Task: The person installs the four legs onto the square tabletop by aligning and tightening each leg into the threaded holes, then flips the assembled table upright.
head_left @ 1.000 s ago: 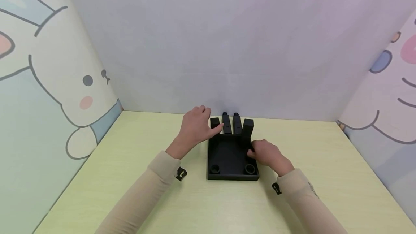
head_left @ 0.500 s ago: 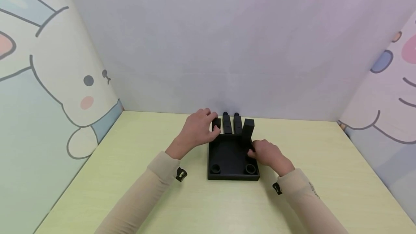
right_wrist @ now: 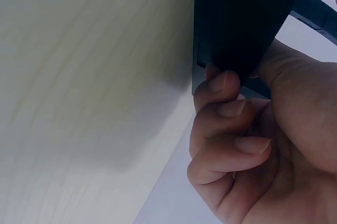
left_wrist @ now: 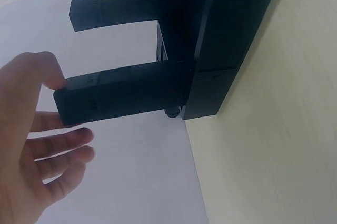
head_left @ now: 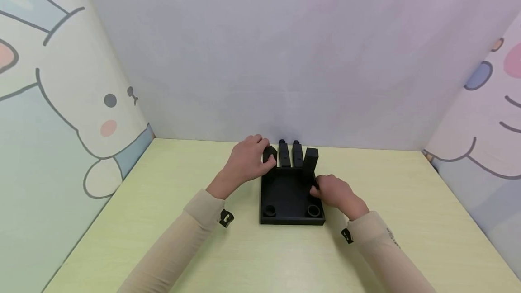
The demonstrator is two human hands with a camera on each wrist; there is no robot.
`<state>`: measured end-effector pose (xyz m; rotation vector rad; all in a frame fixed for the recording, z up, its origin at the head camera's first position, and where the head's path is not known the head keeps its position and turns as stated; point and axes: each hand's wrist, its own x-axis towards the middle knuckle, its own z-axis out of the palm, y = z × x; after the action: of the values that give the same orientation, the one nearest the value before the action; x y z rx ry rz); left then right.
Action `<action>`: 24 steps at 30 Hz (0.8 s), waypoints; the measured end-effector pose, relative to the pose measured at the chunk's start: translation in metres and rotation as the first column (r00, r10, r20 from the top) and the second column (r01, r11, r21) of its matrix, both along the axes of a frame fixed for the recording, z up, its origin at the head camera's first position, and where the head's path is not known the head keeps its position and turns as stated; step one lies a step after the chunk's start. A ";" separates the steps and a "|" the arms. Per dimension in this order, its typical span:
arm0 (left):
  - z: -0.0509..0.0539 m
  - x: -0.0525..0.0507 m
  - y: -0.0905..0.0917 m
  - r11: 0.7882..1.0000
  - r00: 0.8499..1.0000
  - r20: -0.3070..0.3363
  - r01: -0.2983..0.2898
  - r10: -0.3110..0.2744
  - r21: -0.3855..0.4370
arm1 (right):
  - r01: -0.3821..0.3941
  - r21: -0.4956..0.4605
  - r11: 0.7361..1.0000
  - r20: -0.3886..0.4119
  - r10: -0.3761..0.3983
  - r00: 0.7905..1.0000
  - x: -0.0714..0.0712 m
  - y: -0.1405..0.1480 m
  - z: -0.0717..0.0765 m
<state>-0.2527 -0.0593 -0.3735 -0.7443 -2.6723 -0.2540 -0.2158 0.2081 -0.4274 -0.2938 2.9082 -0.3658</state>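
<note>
Solid black shallow tray point(head_left: 286, 191) and square posts point(head_left: 311, 159); beige sleeves point(head_left: 183, 236); pale yellow tabletop point(head_left: 407, 202), faintly wood-grained; lilac-grey back wall point(head_left: 277, 58) — and, on pale blue-green, a grey-outlined white cartoon rabbit point(head_left: 77, 89), pink-cheeked.

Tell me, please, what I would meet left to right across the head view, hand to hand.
Left hand, pinched black post, first peg-ended black post, second peg-ended black post, standing black post, right hand.

The left sleeve point(head_left: 175, 245) and right sleeve point(head_left: 386, 254) are coloured beige. A small black slotted fitting point(head_left: 226, 218) is seen beside each cuff point(head_left: 204, 207). The right sleeve is dotted with grey marks point(head_left: 392, 238), too small to be read.
</note>
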 end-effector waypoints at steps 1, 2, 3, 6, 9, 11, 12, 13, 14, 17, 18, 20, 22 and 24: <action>0.000 0.000 0.000 1.000 1.000 0.014 0.011 -0.012 0.002 | 0.000 -0.001 1.000 0.000 0.000 1.000 0.000 0.000 0.000; 0.001 0.000 0.000 1.000 0.999 0.027 0.019 -0.019 0.000 | -0.004 -0.002 1.000 -0.003 0.004 1.000 0.000 0.001 -0.001; 0.001 0.001 0.000 1.000 0.999 0.033 0.024 -0.024 0.001 | -0.001 -0.005 1.000 -0.001 0.001 1.000 0.000 0.001 -0.001; 0.000 0.001 0.000 1.000 1.000 0.014 0.012 -0.012 0.000 | 0.000 -0.006 1.000 -0.004 0.000 1.000 0.000 0.002 -0.001; -0.001 0.000 0.000 0.999 0.999 -0.029 -0.039 0.038 -0.008 | 0.007 -0.007 1.000 -0.006 -0.007 1.000 0.000 0.001 -0.001; -0.001 0.000 -0.001 0.998 0.996 -0.053 -0.068 0.067 -0.004 | 0.008 -0.007 1.000 -0.008 -0.008 1.000 0.001 0.001 -0.001; -0.001 0.000 -0.001 0.997 0.995 -0.060 -0.075 0.075 0.000 | 0.008 -0.007 1.000 -0.009 -0.008 1.000 0.001 0.000 0.000; -0.001 0.000 -0.001 0.997 0.995 -0.064 -0.078 0.078 0.002 | 0.010 -0.007 1.000 -0.009 -0.010 1.000 0.001 0.000 0.000; -0.001 -0.001 -0.001 0.997 0.995 -0.064 -0.078 0.078 0.007 | 0.012 -0.006 1.000 -0.007 -0.012 1.000 0.001 0.000 0.000; -0.001 -0.001 -0.001 0.997 0.996 -0.061 -0.070 0.071 0.013 | 0.016 -0.003 1.000 -0.005 -0.016 1.000 0.002 -0.001 0.000; -0.001 -0.001 -0.001 0.998 0.996 -0.059 -0.067 0.067 0.016 | 0.017 -0.002 1.000 -0.005 -0.017 1.000 0.002 -0.001 0.000; -0.001 -0.001 -0.001 0.998 0.998 -0.045 -0.053 0.054 0.020 | 0.018 0.001 1.000 -0.003 -0.018 1.000 0.002 -0.001 0.000; 0.001 0.000 -0.001 0.999 0.999 -0.018 -0.038 0.038 0.029 | 0.021 0.004 1.000 -0.002 -0.021 1.000 0.002 0.000 0.000; 0.003 0.002 -0.001 0.999 1.000 0.021 -0.016 0.016 0.039 | 0.019 0.006 1.000 -0.003 -0.019 1.000 0.002 0.000 0.000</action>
<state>-0.2508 -0.0605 -0.3704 -0.7119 -2.6833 -0.3103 -0.2136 0.2078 -0.4275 -0.2663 2.9165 -0.3591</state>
